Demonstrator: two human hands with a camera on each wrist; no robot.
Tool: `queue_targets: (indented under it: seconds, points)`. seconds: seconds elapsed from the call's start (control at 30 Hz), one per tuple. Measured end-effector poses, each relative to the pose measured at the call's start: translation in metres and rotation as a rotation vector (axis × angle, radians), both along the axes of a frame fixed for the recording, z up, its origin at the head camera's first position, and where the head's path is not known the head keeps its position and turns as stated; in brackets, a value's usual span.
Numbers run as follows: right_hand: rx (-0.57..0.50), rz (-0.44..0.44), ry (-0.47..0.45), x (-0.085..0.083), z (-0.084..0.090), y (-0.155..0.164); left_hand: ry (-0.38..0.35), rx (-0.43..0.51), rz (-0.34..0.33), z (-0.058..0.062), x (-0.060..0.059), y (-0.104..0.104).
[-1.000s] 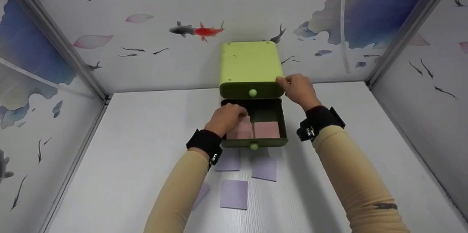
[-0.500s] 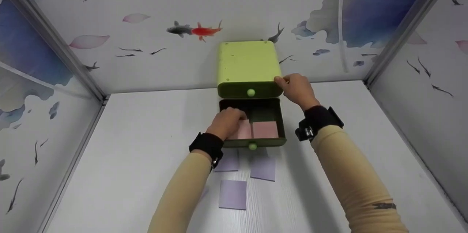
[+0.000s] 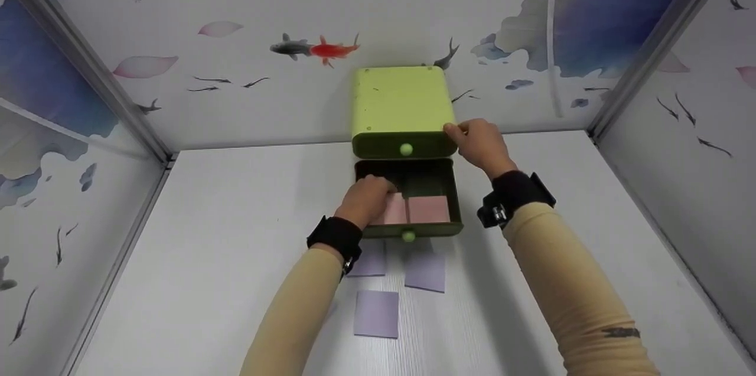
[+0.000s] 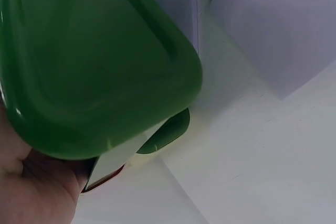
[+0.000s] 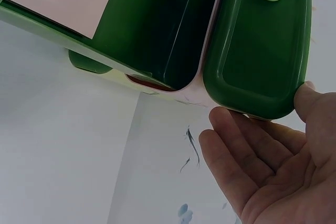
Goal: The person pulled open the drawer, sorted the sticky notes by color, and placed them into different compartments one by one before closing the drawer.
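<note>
A lime-green two-drawer desktop organizer point(image 3: 403, 98) stands against the back wall, its lower drawer point(image 3: 434, 178) pulled out. Inside at the front lie two pink sticky note pads side by side: a left pad point(image 3: 397, 211) and a right pad point(image 3: 429, 209). My left hand point(image 3: 365, 199) reaches into the drawer's left side and holds the left pad, its fingertips hidden from the head view. In the left wrist view the drawer front point(image 4: 100, 66) covers most of that hand. My right hand point(image 3: 481, 143) grips the organizer's right front corner, thumb at the top edge, fingers along the side.
Several lilac note pads lie on the white table in front of the drawer, among them a near pad point(image 3: 376, 314) and a right-hand pad point(image 3: 425, 272). One is mostly behind my left forearm. Printed wall panels point(image 3: 236, 110) enclose the table at the back and sides.
My left hand has lowered slightly toward the drawer front, and the left pink pad has settled lower beside the other. My right hand stays on the organizer's corner.
</note>
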State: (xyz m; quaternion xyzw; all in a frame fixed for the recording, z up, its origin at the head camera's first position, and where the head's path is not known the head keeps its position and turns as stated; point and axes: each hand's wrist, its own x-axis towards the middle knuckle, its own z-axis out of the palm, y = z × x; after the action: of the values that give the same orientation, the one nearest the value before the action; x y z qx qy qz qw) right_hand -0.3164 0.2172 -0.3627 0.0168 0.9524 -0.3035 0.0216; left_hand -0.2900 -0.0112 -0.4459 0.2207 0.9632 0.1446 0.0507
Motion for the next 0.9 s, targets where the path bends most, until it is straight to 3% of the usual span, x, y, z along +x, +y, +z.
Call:
queue_targets:
  seconds: [0.3,0.47,0.67,0.9]
  points:
    - [-0.008,0.013,0.008,0.001,-0.002,-0.003,-0.027,-0.062,0.049,0.003,0.003,-0.001]
    - [-0.004,0.010,0.013,0.000,-0.002,-0.004,0.003,-0.065,0.042,0.003,0.004,-0.003]
    - [-0.004,0.005,0.012,0.000,-0.001,-0.003,0.060,0.020,0.012,0.008,0.005,-0.009]
    - [-0.013,-0.008,-0.012,0.001,0.000,0.000,0.079,0.141,0.004,0.025,0.012,-0.020]
